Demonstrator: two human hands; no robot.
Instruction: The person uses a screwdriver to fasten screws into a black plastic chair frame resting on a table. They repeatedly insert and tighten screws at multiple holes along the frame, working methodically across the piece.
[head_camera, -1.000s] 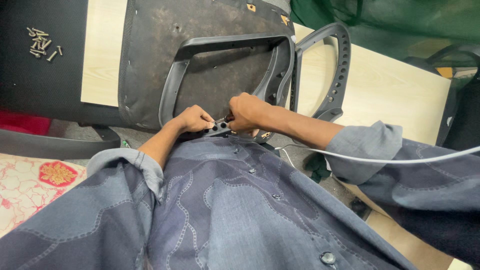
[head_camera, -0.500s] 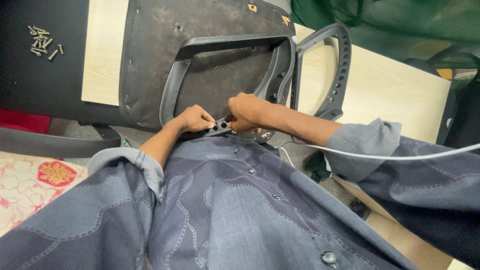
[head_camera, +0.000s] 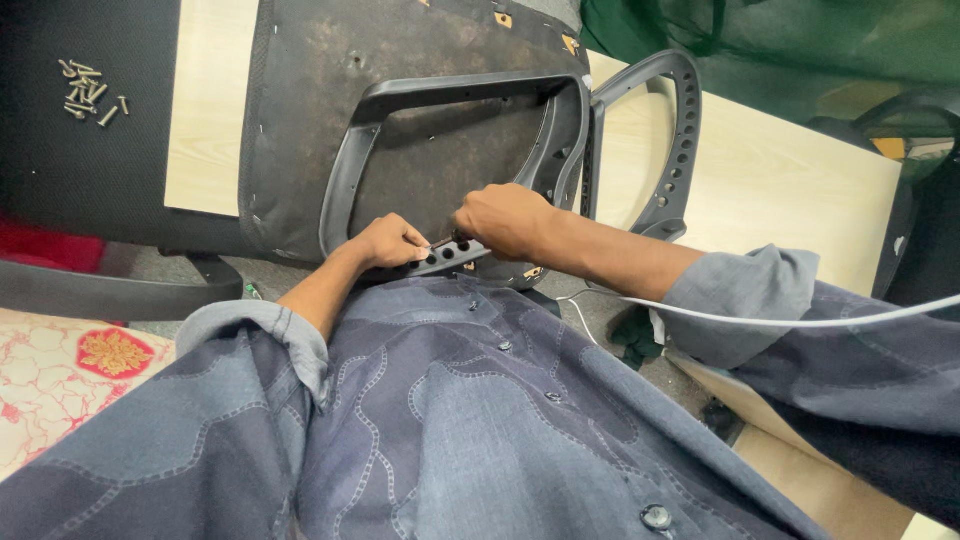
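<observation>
**Both hands at the armrest bracket of an upturned chair seat**

Labels: small yellow tags (head_camera: 503, 19) on seat's top edge, another by the bracket (head_camera: 533, 272), too small to make out. Red-and-gold patterned patch (head_camera: 113, 352) on pale cloth, lower left.

Hidden: what's pinched btwn the hands is tiny, dark, unclear. Rt fingertips tucked out of sight.

Chair seat (head_camera: 420, 110) lies underside up, worn brown-grey, w/ grey plastic armrest frame (head_camera: 450, 95) across it; second armrest (head_camera: 675, 140) at its right. Left hand (head_camera: 392, 242) fingers pressed together, pinching at frame's holed lower bar (head_camera: 452, 255). Right hand (head_camera: 505, 220) closed in a fist over the same spot. Screw pile (head_camera: 88, 90) on black surface, well apart, top left.
</observation>
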